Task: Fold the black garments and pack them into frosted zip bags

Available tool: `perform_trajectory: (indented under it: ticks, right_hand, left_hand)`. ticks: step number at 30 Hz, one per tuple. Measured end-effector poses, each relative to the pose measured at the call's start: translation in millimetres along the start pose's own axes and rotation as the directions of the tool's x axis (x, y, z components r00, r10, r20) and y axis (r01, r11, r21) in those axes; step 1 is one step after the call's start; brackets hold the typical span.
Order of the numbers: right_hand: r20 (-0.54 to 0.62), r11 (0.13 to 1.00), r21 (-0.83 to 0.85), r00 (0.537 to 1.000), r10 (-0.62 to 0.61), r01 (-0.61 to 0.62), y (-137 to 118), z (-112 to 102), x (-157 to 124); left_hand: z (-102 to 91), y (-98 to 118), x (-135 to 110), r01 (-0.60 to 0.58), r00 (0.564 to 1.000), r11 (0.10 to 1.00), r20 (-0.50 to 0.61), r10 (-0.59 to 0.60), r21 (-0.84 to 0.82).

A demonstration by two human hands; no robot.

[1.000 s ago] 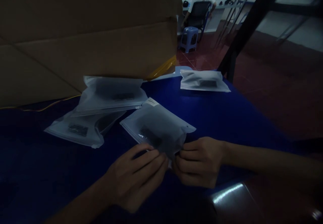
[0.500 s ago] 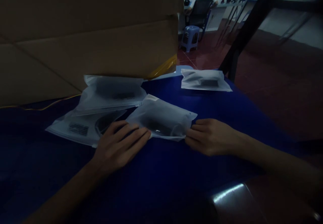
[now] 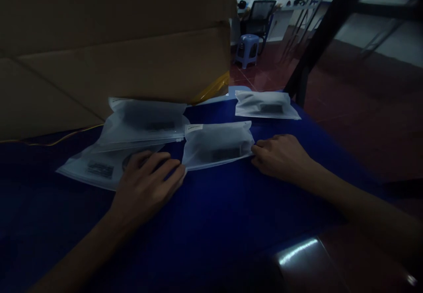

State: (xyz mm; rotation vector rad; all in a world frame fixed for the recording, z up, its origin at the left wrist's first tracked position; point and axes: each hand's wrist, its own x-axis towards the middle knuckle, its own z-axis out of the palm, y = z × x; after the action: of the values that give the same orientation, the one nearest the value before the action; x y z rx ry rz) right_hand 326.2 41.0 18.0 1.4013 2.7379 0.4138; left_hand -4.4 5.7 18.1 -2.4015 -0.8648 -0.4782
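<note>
A frosted plastic pouch [image 3: 216, 145] with a dark item inside lies flat on the blue table [image 3: 231, 213]. My right hand [image 3: 280, 156] touches its right edge, fingers curled together at the corner. My left hand [image 3: 145, 187] rests flat beside its lower left corner, fingers stretched out and partly over another pouch [image 3: 99, 167]. A third pouch [image 3: 145, 123] lies above that one, against the cardboard box [image 3: 112, 42].
A fourth pouch [image 3: 266, 105] sits at the table's far edge. A yellow cable [image 3: 66, 136] runs under the box. A shiny dark object [image 3: 307, 257] is at the near right. Far back are a blue stool [image 3: 247, 48], a chair and a seated person.
The pouch was carried away from me and laid flat beside the others. My left hand let go of it and now lies flat; my right hand followed its right edge.
</note>
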Motion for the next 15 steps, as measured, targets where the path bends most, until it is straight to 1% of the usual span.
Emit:
perform_trajectory:
  ticks: [3,5,7,8,9,10,12,13,14,15]
  right_hand:
    - [-0.052,1.0,-0.008,0.999,0.013,-0.013,-3,0,0]
    - [-0.106,1.0,0.008,0.994,0.015,-0.014,-7,-2,-2]
    - [-0.19,0.999,0.039,0.982,0.004,0.003,-11,-4,-4]
    - [-0.258,0.998,0.054,0.966,-0.021,0.036,-13,-5,-5]
    - [-0.347,0.994,0.065,0.936,-0.064,0.092,-16,-6,-6]
    - [-0.438,0.983,0.069,0.891,-0.124,0.171,-18,-6,-6]
    - [-0.584,0.929,0.05,0.765,-0.27,0.367,-25,-5,-6]
    - [-0.624,0.891,0.033,0.706,-0.336,0.453,-28,-4,-6]
    - [-0.642,0.856,0.016,0.662,-0.388,0.517,-32,-2,-5]
    - [-0.646,0.83,-0.001,0.633,-0.427,0.558,-35,-1,-5]
  left_hand:
    - [1.6,5,0,-0.009,0.999,1.0,0.048,0.01,-0.018]
    - [2.3,7,1,-0.006,0.999,0.999,0.052,0.009,-0.048]
    - [3.5,8,1,0.006,0.999,0.996,0.042,-0.003,-0.085]
    - [4.3,9,1,0.01,0.999,0.995,0.033,-0.007,-0.1]
    - [5.3,9,1,0.01,1.0,0.994,0.021,-0.007,-0.11]
    - [6.5,10,1,0.01,1.0,0.993,0.01,-0.009,-0.117]
    - [8.7,10,0,0.018,1.0,0.992,-0.005,-0.019,-0.122]
    - [9.5,9,0,0.027,1.0,0.992,-0.012,-0.029,-0.122]
    - [10.1,9,-1,0.036,0.999,0.992,-0.017,-0.038,-0.121]
    - [10.3,8,-1,0.039,0.999,0.992,-0.021,-0.042,-0.117]
